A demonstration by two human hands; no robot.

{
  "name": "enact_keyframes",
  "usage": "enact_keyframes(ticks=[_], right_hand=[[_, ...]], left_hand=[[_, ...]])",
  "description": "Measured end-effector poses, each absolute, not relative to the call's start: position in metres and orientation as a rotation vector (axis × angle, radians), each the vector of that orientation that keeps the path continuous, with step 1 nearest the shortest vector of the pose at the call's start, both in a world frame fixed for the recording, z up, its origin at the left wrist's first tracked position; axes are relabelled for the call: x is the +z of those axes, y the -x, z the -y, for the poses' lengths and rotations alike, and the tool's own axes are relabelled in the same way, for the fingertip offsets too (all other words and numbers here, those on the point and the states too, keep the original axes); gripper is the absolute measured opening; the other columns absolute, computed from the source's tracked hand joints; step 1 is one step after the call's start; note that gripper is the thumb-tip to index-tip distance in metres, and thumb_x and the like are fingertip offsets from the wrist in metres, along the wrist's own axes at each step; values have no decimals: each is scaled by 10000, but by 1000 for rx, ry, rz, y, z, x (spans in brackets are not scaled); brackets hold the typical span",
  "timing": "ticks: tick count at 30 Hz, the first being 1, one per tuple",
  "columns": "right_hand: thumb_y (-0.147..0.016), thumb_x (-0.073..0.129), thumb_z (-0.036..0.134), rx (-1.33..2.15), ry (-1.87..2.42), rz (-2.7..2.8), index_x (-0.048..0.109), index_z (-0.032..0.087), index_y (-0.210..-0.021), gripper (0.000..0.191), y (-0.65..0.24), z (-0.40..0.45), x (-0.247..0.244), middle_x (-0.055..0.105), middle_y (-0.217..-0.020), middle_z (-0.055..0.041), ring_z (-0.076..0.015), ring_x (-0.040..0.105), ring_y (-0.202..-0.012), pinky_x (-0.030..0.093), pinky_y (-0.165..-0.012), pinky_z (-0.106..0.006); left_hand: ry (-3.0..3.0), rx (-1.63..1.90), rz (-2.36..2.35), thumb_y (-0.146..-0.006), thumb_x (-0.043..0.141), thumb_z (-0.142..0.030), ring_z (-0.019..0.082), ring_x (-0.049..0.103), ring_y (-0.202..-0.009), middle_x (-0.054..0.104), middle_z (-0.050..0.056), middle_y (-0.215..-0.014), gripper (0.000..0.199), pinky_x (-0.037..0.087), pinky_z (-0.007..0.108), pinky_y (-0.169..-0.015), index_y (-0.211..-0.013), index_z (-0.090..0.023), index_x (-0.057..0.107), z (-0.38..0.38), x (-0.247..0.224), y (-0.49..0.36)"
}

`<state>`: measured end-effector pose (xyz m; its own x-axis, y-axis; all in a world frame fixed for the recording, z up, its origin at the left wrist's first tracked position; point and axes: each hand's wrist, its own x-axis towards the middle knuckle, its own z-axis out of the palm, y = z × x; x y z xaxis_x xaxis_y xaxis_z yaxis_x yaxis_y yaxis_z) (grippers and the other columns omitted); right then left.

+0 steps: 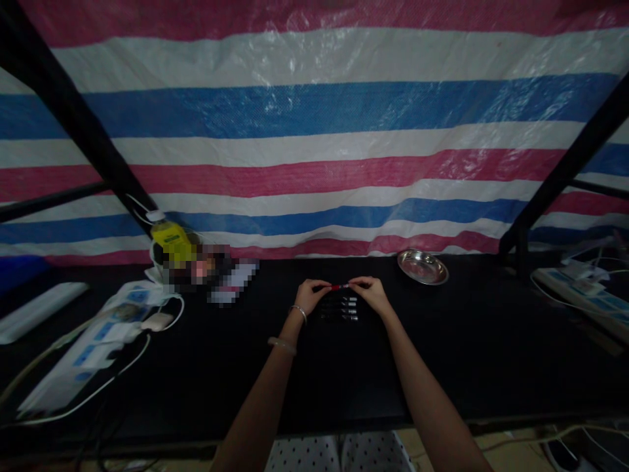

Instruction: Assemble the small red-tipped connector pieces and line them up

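Tabletop (344,380): red object (339,287) between left hand (308,295), right hand (372,293)

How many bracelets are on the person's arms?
2: a thin silvery one around the left wrist, and a thicker pale one farther up the left forearm. None shows on the right arm.

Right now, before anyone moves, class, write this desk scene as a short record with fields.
left hand: the left hand pinches one end of a red pen-like stick
right hand: the right hand pinches its other end
nearer the wearer: several dark, slim sticks in a stack of rows; exact count unclear
right side: metal dish
left side: yellow bottle, power strip
backdrop: striped sheet
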<state>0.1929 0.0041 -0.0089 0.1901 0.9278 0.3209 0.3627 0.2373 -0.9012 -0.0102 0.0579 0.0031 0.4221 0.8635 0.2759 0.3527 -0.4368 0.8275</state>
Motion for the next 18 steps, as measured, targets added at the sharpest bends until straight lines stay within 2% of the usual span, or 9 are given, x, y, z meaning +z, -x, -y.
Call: enact_keyframes(ticks=[5,11,18], right_hand=[[-699,617,320,644,1341,1431,712,184,-780,185,-195,-1,-8,711,-759,-45,-189,646,-733,486,-717,-321],[-719,589,326,559,1416,1430,719,206,-804,197,-195,-1,-12,710,-811,-34,-202,625,-835,457,-812,-354],[-740,605,364,523,1408,1458,710,218,-752,181,-190,1,-9,709,-804,-26,-192,621,-833,432,-826,-339]], left_hand=[[-2095,919,-1007,-746,626,-297,184,627,-867,716,37,-865,129,431,340,-870,-797,-225,720,-57,3,8],[-2175,915,-1068,-756,629,-311,186,609,-891,707,33,-866,118,387,370,-918,-798,-250,722,-57,3,7],[-2186,929,-1076,-774,605,-312,187,611,-891,705,35,-880,135,394,367,-904,-802,-242,718,-57,2,8]])
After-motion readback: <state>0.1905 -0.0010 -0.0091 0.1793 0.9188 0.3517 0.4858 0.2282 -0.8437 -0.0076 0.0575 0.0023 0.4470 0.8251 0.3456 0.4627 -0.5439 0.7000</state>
